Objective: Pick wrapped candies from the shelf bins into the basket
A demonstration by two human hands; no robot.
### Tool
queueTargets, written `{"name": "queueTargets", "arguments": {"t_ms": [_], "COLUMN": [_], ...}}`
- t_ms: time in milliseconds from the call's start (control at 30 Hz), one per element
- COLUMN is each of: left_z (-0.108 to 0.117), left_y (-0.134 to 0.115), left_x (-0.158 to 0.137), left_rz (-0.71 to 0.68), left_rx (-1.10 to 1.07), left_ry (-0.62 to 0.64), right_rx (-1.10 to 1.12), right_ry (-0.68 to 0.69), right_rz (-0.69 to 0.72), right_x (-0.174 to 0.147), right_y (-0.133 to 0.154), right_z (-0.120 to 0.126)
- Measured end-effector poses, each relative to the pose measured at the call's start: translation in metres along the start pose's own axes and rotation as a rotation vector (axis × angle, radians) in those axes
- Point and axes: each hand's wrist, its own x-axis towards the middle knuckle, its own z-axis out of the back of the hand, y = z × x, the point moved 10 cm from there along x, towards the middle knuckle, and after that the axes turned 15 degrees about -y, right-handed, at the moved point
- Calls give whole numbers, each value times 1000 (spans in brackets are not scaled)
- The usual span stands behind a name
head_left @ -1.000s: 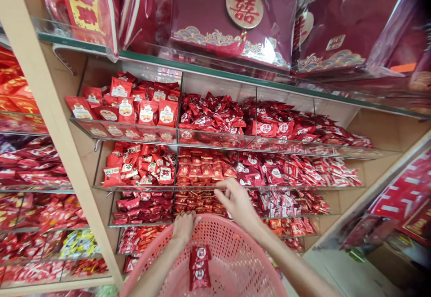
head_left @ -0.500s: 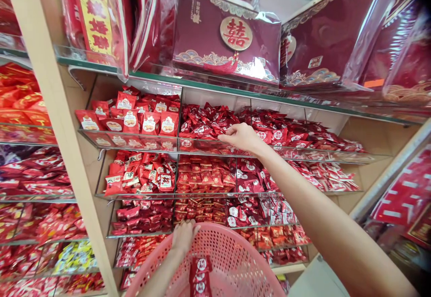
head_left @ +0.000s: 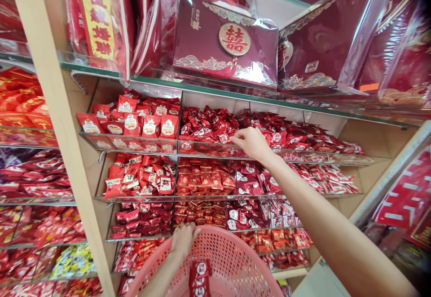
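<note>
My right hand [head_left: 254, 144] is at the upper candy shelf, thumb and fingertips pinched at the edge of a small dark red candy packet [head_left: 223, 138] with a round white label. More packets of that kind lie heaped behind it in the bin. My left hand [head_left: 183, 241] is closed over the far rim of a pink perforated plastic basket [head_left: 244, 247]. Inside the basket lies a short stack of dark red candy packets [head_left: 200, 279] with white round labels.
Clear-fronted shelves hold red packets with biscuit pictures [head_left: 131, 124], gold-printed red packets [head_left: 205, 180] and yellow packets [head_left: 74, 259]. A glass shelf edge [head_left: 202, 84] runs above my right hand, carrying maroon gift boxes [head_left: 202, 32]. A wooden upright [head_left: 63, 121] stands at left.
My right hand has shifted slightly right along the bin, and a white-labelled packet now shows at its fingertips. My left hand keeps its hold on the basket rim.
</note>
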Motion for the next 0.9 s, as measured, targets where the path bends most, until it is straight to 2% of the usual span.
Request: {"name": "queueTargets", "arguments": {"t_ms": [300, 367, 567, 900], "left_z": [-3, -2, 0, 2], "left_y": [2, 1, 0, -2], "left_x": [0, 1, 1, 2], "left_rz": [3, 1, -2, -14], "left_rx": [-3, -7, -10, -1], "left_ry": [3, 1, -10, -25], "right_rx": [98, 134, 225, 609], "right_ry": [26, -21, -273, -275], "right_rz": [-70, -69, -32, -178], "right_x": [0, 3, 10, -10], "right_y": [1, 3, 8, -3], "right_z": [-11, -6, 27, 40]}}
